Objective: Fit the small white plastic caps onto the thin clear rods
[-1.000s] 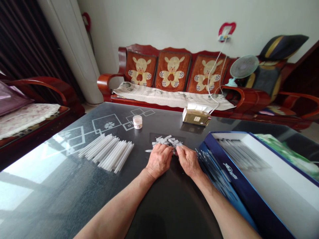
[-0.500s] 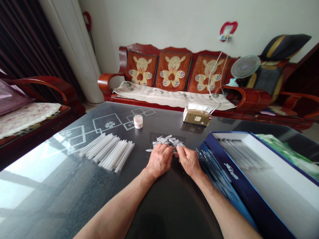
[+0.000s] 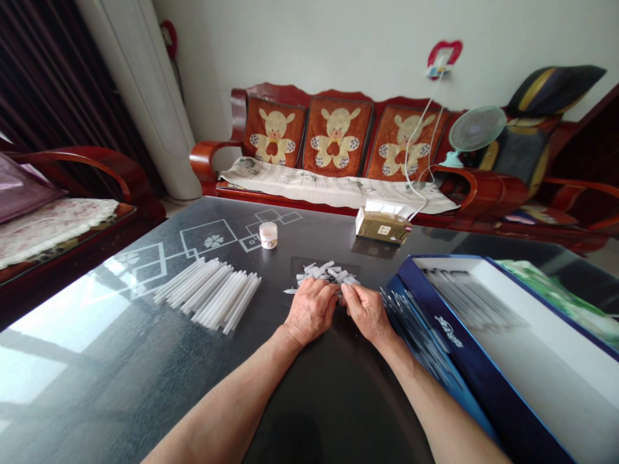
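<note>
My left hand (image 3: pixel 312 307) is closed round a slim pen (image 3: pixel 290 291), whose pale pointed end sticks out on its left side. Close beside it, my right hand (image 3: pixel 365 310) is closed in a pinch at the other end; what lies between its fingertips is too small and covered to make out. Just beyond both hands is a loose heap of small white and grey pieces that look like pen caps (image 3: pixel 323 271). To the left, several translucent white pen barrels (image 3: pixel 213 293) lie side by side on the dark table (image 3: pixel 309 399).
A small round tub (image 3: pixel 268 236) stands behind the barrels, and a tissue box (image 3: pixel 383 223) at the back. On the right, a blue box (image 3: pixel 447 341) holds a row of clear pens (image 3: pixel 474 299). Dark thin refills (image 3: pixel 425 341) lie along its near side, beside my right forearm.
Both hands keep nearly the same place and grip. Only a very slight shift at the fingertips shows.
</note>
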Demonstrator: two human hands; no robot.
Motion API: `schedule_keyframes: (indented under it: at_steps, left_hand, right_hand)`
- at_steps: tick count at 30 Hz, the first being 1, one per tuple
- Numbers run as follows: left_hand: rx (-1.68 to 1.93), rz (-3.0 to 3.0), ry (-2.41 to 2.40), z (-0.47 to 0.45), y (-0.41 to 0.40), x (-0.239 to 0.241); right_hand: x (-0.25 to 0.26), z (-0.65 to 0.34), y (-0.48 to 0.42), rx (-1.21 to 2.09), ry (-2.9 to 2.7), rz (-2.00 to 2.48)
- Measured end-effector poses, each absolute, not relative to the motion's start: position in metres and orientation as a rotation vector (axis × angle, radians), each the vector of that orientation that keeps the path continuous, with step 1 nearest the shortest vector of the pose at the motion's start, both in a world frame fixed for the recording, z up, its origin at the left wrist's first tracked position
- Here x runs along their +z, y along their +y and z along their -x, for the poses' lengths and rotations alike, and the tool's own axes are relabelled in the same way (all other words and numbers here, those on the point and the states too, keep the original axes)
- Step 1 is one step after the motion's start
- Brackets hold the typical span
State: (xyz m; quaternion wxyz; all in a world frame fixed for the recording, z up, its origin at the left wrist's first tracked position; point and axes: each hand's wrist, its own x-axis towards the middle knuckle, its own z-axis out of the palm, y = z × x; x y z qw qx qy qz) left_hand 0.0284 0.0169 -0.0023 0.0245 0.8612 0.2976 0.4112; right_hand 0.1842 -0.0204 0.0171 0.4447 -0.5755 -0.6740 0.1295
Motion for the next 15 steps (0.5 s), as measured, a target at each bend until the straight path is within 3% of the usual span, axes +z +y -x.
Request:
schedule_keyframes:
  at_steps: [15]
  left_hand:
    - [1.232, -2.673, 0.931, -0.0283, 0.0164, -0.0020]
  right_hand:
    - [0.0163, -0.1836, -0.0204, 0.274, -1.684, 1.442]
